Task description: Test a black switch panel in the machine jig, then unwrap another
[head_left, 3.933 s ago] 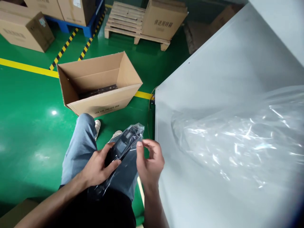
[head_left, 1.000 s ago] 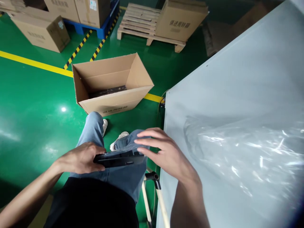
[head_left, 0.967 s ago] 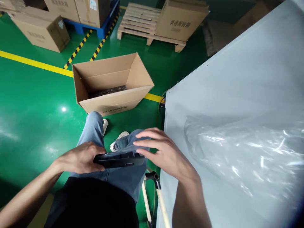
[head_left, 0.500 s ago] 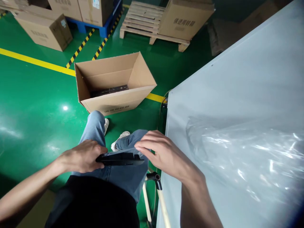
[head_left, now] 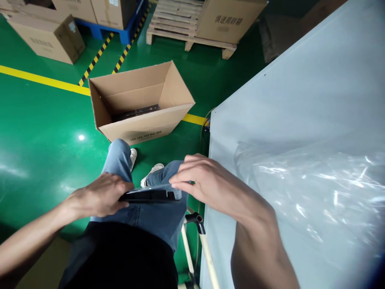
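Note:
Over my lap, a flat black part (head_left: 153, 196) lies inside a clear plastic bag (head_left: 178, 194). My left hand (head_left: 105, 194) is closed round the part's left end, thumb on the near side. At the other end, my right hand (head_left: 195, 174) pinches the bag's edge between thumb and fingers. The bag's edge stretches as a thin clear band between both hands. What the part is exactly, I cannot make out.
An open cardboard box (head_left: 144, 96) with dark flat items inside stands before my feet. To the right, clear plastic bags (head_left: 315, 188) lie on a pale grey surface (head_left: 285, 108). A pipe frame (head_left: 200, 228) stands beside my leg. Behind are a wooden pallet (head_left: 174, 20) and closed cartons (head_left: 48, 38).
Both hands have risen slightly with the bagged part. My right forearm has swung outward, and the bag now shows more plainly at the part's right end.

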A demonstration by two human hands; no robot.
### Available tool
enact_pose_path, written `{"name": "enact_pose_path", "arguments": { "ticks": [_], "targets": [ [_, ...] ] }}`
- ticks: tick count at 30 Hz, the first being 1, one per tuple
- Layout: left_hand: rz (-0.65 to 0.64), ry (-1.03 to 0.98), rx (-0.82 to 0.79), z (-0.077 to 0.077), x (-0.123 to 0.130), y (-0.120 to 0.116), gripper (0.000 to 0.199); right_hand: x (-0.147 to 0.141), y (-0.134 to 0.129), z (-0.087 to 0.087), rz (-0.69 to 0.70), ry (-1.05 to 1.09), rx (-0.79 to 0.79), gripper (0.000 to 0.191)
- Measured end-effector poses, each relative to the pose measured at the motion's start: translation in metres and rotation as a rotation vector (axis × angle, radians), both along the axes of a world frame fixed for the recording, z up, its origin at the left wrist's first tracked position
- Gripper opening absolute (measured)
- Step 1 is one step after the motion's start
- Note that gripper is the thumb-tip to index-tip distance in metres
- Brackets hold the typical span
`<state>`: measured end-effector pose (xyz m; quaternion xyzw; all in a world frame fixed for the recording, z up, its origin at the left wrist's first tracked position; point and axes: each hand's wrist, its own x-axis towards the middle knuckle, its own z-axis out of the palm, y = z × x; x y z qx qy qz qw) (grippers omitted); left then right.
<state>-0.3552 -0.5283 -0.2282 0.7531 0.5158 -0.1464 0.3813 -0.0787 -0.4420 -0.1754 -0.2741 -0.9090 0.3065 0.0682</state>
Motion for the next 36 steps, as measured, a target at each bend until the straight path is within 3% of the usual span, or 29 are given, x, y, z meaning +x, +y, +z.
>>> {"name": "enact_pose_path", "arguments": {
  "ticks": [2,4,6,7,10,11,13,16,20,22,26,28,32,36],
  "targets": [
    [0.072,-0.050,0.025,-0.008,-0.003,0.003,0.018,0.002,0.001,0.003,-0.136,0.133,0.106,0.028],
    [0.251,-0.199,0.007,-0.020,-0.005,0.006,0.012,0.004,-0.003,0.003,-0.409,0.355,0.314,0.013],
    [0.588,-0.470,-0.014,-0.034,-0.002,0.009,0.019,0.003,-0.011,-0.003,-0.685,0.563,0.492,0.013],
    [0.805,-0.639,-0.010,-0.040,0.000,0.011,0.024,0.001,-0.017,-0.010,-0.752,0.613,0.517,0.017],
    [1.410,-1.068,0.023,-0.054,0.014,0.016,0.035,-0.017,-0.043,-0.042,-0.668,0.571,0.382,0.016],
    [1.544,-1.152,0.009,-0.057,0.019,0.017,0.039,-0.026,-0.053,-0.055,-0.607,0.531,0.329,0.012],
    [1.694,-1.248,-0.050,-0.059,0.031,0.019,0.043,-0.044,-0.073,-0.080,-0.538,0.452,0.253,0.007],
    [1.790,-1.287,-0.109,-0.061,0.044,0.018,0.044,-0.064,-0.098,-0.107,-0.592,0.317,0.255,0.010],
    [1.875,-1.315,-0.098,-0.063,0.057,0.017,0.042,-0.068,-0.119,-0.123,-0.788,0.315,0.310,0.008],
    [1.895,-1.368,-0.069,-0.063,0.061,0.019,0.044,-0.067,-0.125,-0.127,-0.898,0.396,0.160,0.020],
    [1.875,-1.451,-0.065,-0.059,0.072,0.020,0.045,-0.075,-0.125,-0.134,-1.089,0.586,-0.561,0.038],
    [1.870,-1.452,-0.076,-0.057,0.079,0.018,0.042,-0.083,-0.120,-0.138,-1.164,0.701,-0.778,0.049],
    [1.884,-1.421,-0.115,-0.056,0.089,0.014,0.048,-0.093,-0.113,-0.142,-1.283,0.871,-0.881,0.045],
    [1.932,-1.451,-0.108,-0.058,0.090,0.017,0.043,-0.089,-0.116,-0.147,-1.303,0.809,-0.817,0.036]
  ]
}}
